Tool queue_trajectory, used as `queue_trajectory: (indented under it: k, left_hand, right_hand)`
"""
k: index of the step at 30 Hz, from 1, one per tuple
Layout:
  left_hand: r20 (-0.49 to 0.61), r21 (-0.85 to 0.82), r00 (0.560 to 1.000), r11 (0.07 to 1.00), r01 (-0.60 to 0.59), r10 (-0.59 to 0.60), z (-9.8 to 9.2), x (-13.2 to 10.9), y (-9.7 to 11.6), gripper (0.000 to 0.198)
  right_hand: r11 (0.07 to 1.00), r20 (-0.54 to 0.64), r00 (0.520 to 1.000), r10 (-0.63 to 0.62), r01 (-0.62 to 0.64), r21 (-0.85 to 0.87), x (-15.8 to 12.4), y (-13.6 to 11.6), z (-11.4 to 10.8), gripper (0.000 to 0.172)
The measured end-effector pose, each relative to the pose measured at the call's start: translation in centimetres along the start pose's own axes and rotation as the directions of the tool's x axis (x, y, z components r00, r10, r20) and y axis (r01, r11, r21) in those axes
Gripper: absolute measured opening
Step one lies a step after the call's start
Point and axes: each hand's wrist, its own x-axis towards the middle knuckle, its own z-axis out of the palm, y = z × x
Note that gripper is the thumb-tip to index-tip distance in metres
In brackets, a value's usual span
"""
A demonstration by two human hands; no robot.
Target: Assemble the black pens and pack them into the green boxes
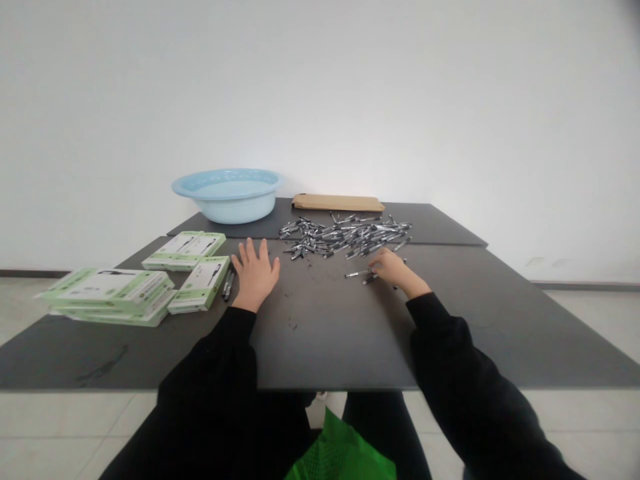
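Observation:
My left hand (256, 275) lies with its fingers spread on the dark tabletop. Just left of it, a few pens (229, 283) lie beside a green and white box (201, 283). My right hand (397, 270) has its fingers curled together around a clear pen with dark ends (356, 273), which points out to the left. Another pen (370, 279) shows just below those fingertips, partly covered by the hand. Beyond both hands spreads a loose heap of similar pens (370, 235), lying in many directions.
More green and white boxes (113, 290) are stacked at the left, and others (185, 249) lie behind them. A light blue basin (235, 208) stands at the back left. A flat brown cardboard piece (337, 202) rests near the wall. The table (330, 347) has a seam across it.

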Motion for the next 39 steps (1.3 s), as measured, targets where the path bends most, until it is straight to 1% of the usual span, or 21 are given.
queue_trajectory:
  k: [3, 7, 9, 11, 13, 16, 18, 20, 22, 25, 26, 28, 30, 31, 33, 34, 35, 36, 37, 38, 39]
  left_hand:
    - [-0.063, -0.091, 0.994, 0.991, -0.098, 0.093, -1.0, -0.3, 0.8, 0.058]
    - [-0.155, -0.264, 0.961, 0.928, -0.265, 0.23, -2.3, -0.9, 1.7, 0.048]
    - [-0.186, -0.326, 0.944, 0.889, -0.32, 0.272, -2.7, -1.4, 2.3, 0.046]
    - [-0.189, -0.359, 0.926, 0.854, -0.376, 0.328, -3.0, -2.1, 3.1, 0.044]
    - [-0.172, -0.372, 0.892, 0.811, -0.453, 0.419, -3.2, -2.8, 4.3, 0.041]
    - [-0.148, -0.382, 0.814, 0.726, -0.571, 0.562, -3.3, -3.8, 6.2, 0.039]
    - [-0.129, -0.367, 0.782, 0.703, -0.609, 0.61, -3.3, -4.1, 7.0, 0.037]
    - [-0.081, -0.338, 0.779, 0.718, -0.608, 0.622, -3.1, -4.2, 7.4, 0.04]
    - [-0.001, -0.305, 0.788, 0.75, -0.587, 0.616, -2.8, -4.2, 7.4, 0.045]
    - [0.147, -0.257, 0.79, 0.794, -0.551, 0.596, -2.4, -4.2, 7.2, 0.049]
    - [0.18, -0.247, 0.789, 0.803, -0.542, 0.587, -2.2, -4.2, 7.2, 0.049]
    - [0.201, -0.242, 0.799, 0.819, -0.52, 0.566, -2.0, -4.3, 7.1, 0.048]
    - [0.189, -0.267, 0.826, 0.837, -0.478, 0.532, -1.8, -4.2, 6.9, 0.047]
    - [0.18, -0.295, 0.842, 0.844, -0.447, 0.509, -1.7, -4.1, 6.7, 0.046]
    - [0.163, -0.382, 0.866, 0.839, -0.387, 0.473, -1.4, -3.9, 6.3, 0.043]
    - [0.157, -0.433, 0.871, 0.825, -0.363, 0.465, -1.3, -3.8, 6.1, 0.041]
    - [0.151, -0.483, 0.873, 0.805, -0.344, 0.464, -1.2, -3.6, 5.9, 0.04]
    - [0.149, -0.526, 0.871, 0.784, -0.331, 0.468, -1.1, -3.5, 5.8, 0.038]
    - [0.15, -0.558, 0.866, 0.764, -0.324, 0.477, -1.0, -3.4, 5.7, 0.035]
    - [0.153, -0.582, 0.859, 0.747, -0.321, 0.488, -0.9, -3.4, 5.6, 0.033]
    - [0.155, -0.6, 0.851, 0.732, -0.322, 0.501, -0.8, -3.3, 5.6, 0.031]
  right_hand:
    - [0.998, 0.053, 0.998, 0.032, -0.029, -0.063, 0.1, -0.2, 0.8, 0.016]
    - [0.993, 0.046, 0.998, 0.051, -0.046, -0.107, 0.0, -0.7, 1.1, 0.018]
    - [0.991, 0.005, 1.0, 0.005, -0.004, -0.134, -0.2, -1.2, 0.7, 0.019]
    - [0.984, -0.056, 0.994, -0.094, 0.084, -0.159, -0.5, -2.2, 0.1, 0.019]
    - [0.964, -0.105, 0.97, -0.221, 0.201, -0.173, -0.9, -4.0, -0.3, 0.02]
    - [0.903, -0.123, 0.902, -0.414, 0.39, -0.181, -1.5, -7.6, -0.2, 0.019]
    - [0.864, -0.124, 0.86, -0.495, 0.472, -0.177, -1.9, -9.6, 0.3, 0.02]
    - [0.838, -0.124, 0.833, -0.539, 0.515, -0.18, -2.2, -10.9, 0.7, 0.021]
    - [0.83, -0.129, 0.824, -0.552, 0.528, -0.178, -2.4, -11.4, 1.1, 0.021]
    - [0.838, -0.134, 0.829, -0.543, 0.525, -0.147, -2.6, -11.5, 1.1, 0.021]
    - [0.841, -0.134, 0.832, -0.539, 0.525, -0.128, -2.7, -11.5, 1.0, 0.022]
    - [0.85, -0.155, 0.836, -0.526, 0.519, -0.087, -2.6, -11.4, 0.5, 0.024]
    - [0.874, -0.222, 0.848, -0.481, 0.484, -0.042, -2.0, -10.9, -0.1, 0.027]
    - [0.895, -0.264, 0.861, -0.435, 0.446, -0.021, -1.5, -10.3, -0.5, 0.028]
    - [0.95, -0.324, 0.9, -0.293, 0.313, 0.011, 0.1, -8.6, -1.0, 0.03]
    - [0.977, -0.323, 0.926, -0.196, 0.211, 0.013, 1.0, -7.5, -1.1, 0.03]
    - [0.997, -0.303, 0.95, -0.08, 0.083, -0.005, 1.9, -6.4, -1.2, 0.029]
    - [0.998, -0.263, 0.964, 0.038, -0.049, -0.038, 2.8, -5.3, -1.1, 0.03]
    - [0.984, -0.206, 0.968, 0.142, -0.161, -0.078, 3.5, -4.2, -0.9, 0.031]
    - [0.963, -0.161, 0.961, 0.223, -0.243, -0.118, 4.2, -3.3, -0.7, 0.032]
    - [0.945, -0.138, 0.952, 0.274, -0.293, -0.143, 4.7, -2.6, -0.4, 0.032]
